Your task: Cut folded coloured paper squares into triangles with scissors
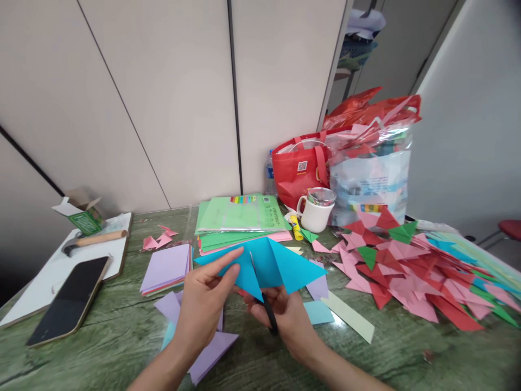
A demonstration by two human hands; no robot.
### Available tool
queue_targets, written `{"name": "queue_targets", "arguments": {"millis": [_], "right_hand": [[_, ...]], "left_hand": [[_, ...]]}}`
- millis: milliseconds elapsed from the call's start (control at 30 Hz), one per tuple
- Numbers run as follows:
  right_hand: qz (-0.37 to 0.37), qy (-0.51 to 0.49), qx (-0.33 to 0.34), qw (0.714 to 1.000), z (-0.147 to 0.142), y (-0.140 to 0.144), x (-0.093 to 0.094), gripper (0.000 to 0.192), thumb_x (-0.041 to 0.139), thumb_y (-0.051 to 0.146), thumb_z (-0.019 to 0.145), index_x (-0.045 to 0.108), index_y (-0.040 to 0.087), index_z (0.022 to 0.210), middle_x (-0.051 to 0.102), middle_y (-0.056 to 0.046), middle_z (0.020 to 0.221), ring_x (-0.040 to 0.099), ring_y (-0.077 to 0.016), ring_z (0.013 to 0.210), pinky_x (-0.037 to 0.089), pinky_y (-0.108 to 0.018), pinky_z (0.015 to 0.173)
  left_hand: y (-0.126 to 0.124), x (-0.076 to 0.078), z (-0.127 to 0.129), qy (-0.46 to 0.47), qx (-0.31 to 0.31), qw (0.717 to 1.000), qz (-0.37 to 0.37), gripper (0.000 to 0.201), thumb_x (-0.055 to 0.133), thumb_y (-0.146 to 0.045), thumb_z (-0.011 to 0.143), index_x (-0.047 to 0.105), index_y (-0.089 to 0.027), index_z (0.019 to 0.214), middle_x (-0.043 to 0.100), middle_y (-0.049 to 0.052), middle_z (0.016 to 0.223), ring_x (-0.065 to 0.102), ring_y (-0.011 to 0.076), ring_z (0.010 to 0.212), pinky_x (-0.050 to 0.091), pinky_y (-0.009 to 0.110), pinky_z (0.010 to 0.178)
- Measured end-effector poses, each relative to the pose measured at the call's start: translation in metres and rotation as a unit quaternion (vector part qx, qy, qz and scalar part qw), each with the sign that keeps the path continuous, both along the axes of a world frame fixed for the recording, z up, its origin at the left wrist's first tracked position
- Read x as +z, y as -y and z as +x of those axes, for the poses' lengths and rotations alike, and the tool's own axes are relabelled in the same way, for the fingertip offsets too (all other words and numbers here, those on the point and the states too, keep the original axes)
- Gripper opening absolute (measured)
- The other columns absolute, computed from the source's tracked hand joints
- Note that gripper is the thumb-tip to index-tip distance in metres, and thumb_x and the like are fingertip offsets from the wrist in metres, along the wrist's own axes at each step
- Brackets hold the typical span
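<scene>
Blue folded paper [271, 266] sits mid-frame, held up off the green table [101, 331], between both hands, with scissors cutting into its centre fold.

Left to right:
- White board [49, 277] at the far left edge, with a phone [69, 307] lying face up half on it, a wooden-handled hammer [93, 239] and a small open carton [81, 214] behind. Parked out of the work zone, I'd guess.
- Pink scraps [157, 239], then a lilac paper stack [166, 267], square and within reach of the left hand. Looks like feed stock.
- More lilac sheets [211, 350] loose under the forearms.
- Left hand [203, 309]: fingers closed in a pinch on the blue paper's left wing, index finger stretched along the top edge. Probably to keep the sheet taut and flat for the blade.
- Scissors [266, 309]: black handles low, blade tip up along the fold line.
- Right hand [291, 317]: wrapped around the scissor handles below the paper. How far the blades are spread I can't tell.
- Green paper pack [240, 214] on a pink and green stack behind the work.
- Glue stick [296, 228], white mug [315, 212], red bag [299, 168] and a clear plastic bag [370, 184] against the wall.
- Pale strip [352, 315] and small blue offcut [317, 312] just right of the hands.
- Pile of folded triangles [411, 271], red, pink, green, blue, heaped to the right. Reads as the output side.
</scene>
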State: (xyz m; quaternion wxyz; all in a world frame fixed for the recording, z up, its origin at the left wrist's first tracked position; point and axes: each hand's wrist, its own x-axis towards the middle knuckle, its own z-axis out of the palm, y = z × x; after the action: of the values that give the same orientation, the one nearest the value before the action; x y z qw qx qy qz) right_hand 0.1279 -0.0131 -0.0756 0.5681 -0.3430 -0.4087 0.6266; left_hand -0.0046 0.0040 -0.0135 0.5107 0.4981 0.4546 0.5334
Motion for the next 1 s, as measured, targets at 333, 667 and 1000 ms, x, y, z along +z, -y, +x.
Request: {"name": "queue_targets", "arguments": {"millis": [333, 667, 1000], "right_hand": [[0.004, -0.007, -0.012, 1.000, 0.000, 0.002, 0.004, 0.028, 0.075, 0.022, 0.057, 0.060, 0.017, 0.080, 0.071, -0.007, 0.075, 0.067, -0.0226, 0.075, 0.052, -0.032, 0.072], [-0.005, -0.004, -0.021, 1.000, -0.001, 0.000, 0.005, 0.026, 0.075, 0.021, 0.055, 0.059, 0.018, 0.076, 0.070, -0.005, 0.071, 0.066, -0.0201, 0.070, 0.052, -0.028, 0.067], [-0.028, -0.005, -0.040, 0.999, -0.002, 0.002, 0.011, 0.030, 0.079, 0.027, 0.051, 0.060, 0.018, 0.072, 0.069, -0.003, 0.065, 0.063, -0.0200, 0.062, 0.051, -0.029, 0.059]], "left_hand": [[0.000, 0.001, 0.000, -0.013, 0.004, 1.000, -0.005, 0.034, 0.068, -0.030, 0.071, 0.069, -0.023, 0.104, 0.071, 0.001, 0.068, 0.063, 0.0155, 0.055, 0.053, 0.028, 0.057], [0.002, 0.000, 0.001, -0.018, 0.006, 1.000, 0.001, 0.032, 0.067, -0.030, 0.071, 0.070, -0.023, 0.103, 0.071, 0.001, 0.070, 0.062, 0.0146, 0.054, 0.051, 0.026, 0.053], [0.002, 0.002, 0.001, -0.023, 0.007, 1.000, 0.002, 0.034, 0.066, -0.029, 0.072, 0.069, -0.021, 0.105, 0.071, 0.002, 0.068, 0.062, 0.0154, 0.053, 0.051, 0.027, 0.052]]}}
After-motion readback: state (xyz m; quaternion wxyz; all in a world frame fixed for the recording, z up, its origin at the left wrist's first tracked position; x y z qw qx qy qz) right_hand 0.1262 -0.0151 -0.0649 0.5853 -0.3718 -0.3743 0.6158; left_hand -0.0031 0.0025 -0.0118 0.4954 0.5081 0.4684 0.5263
